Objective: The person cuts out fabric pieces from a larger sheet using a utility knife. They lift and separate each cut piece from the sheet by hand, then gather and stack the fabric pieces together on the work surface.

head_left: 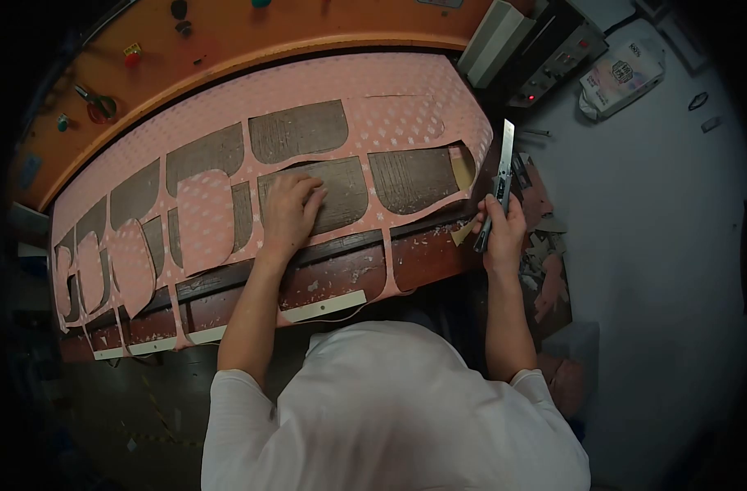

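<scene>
A pink patterned sheet [402,114] with rows of rounded cut-outs lies over a scored grey-brown board [341,196]. My left hand [292,204] rests with bent, parted fingers on the board inside one of these openings and holds nothing. In my right hand [504,229], off the sheet's right end, is a utility knife [503,180] with its blade extended and pointing up. Several cut pink pieces, including a larger one [206,221], lie on the left part of the sheet. Narrow pink strips hang over the front edge.
An orange machine beam [308,33] with a red button [132,57] runs behind the sheet. A control box [553,61] with a lit red lamp and a white-pink package [623,78] are at upper right. Pink and tan scraps [549,278] are piled right of my arm.
</scene>
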Action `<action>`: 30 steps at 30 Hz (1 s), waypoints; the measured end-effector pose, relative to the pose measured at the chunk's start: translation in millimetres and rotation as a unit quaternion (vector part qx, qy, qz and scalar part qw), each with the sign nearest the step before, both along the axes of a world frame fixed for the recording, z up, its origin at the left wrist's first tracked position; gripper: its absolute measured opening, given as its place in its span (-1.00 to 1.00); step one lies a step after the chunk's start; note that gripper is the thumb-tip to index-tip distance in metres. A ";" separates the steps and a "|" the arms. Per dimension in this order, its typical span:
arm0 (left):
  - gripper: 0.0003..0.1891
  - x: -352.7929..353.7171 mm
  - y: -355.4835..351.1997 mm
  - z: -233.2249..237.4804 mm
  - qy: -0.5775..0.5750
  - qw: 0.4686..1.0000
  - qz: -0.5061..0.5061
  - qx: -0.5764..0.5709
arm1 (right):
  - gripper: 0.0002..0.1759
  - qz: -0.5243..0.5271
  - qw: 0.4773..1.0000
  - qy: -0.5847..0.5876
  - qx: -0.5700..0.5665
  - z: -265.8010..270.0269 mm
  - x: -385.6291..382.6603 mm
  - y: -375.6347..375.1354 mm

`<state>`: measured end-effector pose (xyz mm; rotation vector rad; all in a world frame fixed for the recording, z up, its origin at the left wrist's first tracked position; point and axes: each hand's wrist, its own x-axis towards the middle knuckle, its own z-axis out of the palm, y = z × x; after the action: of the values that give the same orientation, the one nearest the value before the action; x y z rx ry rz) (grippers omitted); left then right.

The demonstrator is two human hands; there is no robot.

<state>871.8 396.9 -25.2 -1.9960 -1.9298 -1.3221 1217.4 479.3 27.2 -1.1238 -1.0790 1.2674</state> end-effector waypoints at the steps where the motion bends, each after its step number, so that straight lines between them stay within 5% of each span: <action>1: -0.80 8.2 10.3 1.4 -0.002 1.000 -0.019 -0.011 | -0.76 -0.003 1.000 -0.016 0.009 6.7 -2.1 10.1; 8: -0.78 56.1 101.8 9.2 0.010 0.995 -0.057 -0.077 | -0.68 0.120 0.991 -0.044 0.033 1.3 -21.1 93.9; 10: -0.76 66.4 133.0 8.9 0.020 0.995 -0.047 -0.085 | -0.67 0.163 0.980 -0.112 0.015 -16.7 -20.0 108.0; 13: -0.70 70.4 183.0 -0.5 0.057 0.994 -0.019 -0.087 | -0.66 0.088 0.948 -0.289 0.098 -8.7 -15.6 95.5; 17: -0.59 67.2 225.0 -5.2 0.114 0.985 0.050 -0.119 | -0.63 0.116 0.954 -0.232 0.151 -0.6 10.8 75.0; 24: -0.41 69.4 254.1 1.3 0.153 0.963 0.121 -0.188 | -0.66 0.173 0.983 -0.018 0.056 -3.0 63.6 123.2; 30: -0.43 59.3 271.7 34.2 0.161 0.927 0.093 -0.325 | -0.65 0.238 0.970 -0.028 0.030 4.0 75.7 166.9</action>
<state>931.1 668.5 9.0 -2.0093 -2.5011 -0.2817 1293.1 646.2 31.2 -0.8842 -1.4800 1.5652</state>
